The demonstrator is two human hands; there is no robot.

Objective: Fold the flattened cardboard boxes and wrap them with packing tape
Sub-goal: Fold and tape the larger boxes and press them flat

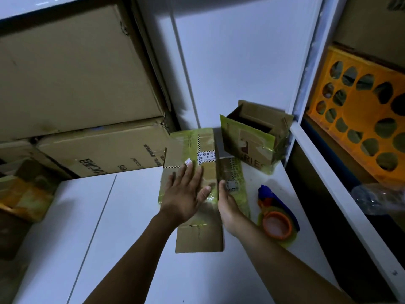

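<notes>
Desk (131,238): white, carrying the task's things at its far right corner.
Cartons (76,73): big brown ones stacked behind the desk on the left.
Crate (361,119): orange, with round holes, on the shelf to the right.
Flattened box (197,235): lies on the desk between the two forearms. It is brown with old yellow-green tape and a printed label, and its near flap is bare.
Open box (247,139): upright just behind the flattened box, top flaps raised.
Tape roll (277,224): orange core in a blue holder, lying just right of the flattened box.
Left grip (186,194): fingers straight and spread, palm flat on top of the flattened box.
Right grip (228,205): side-on against the box's right edge, thumb (222,185) straight along it. The fingers are hidden, so I cannot tell how far it is closed.
</notes>
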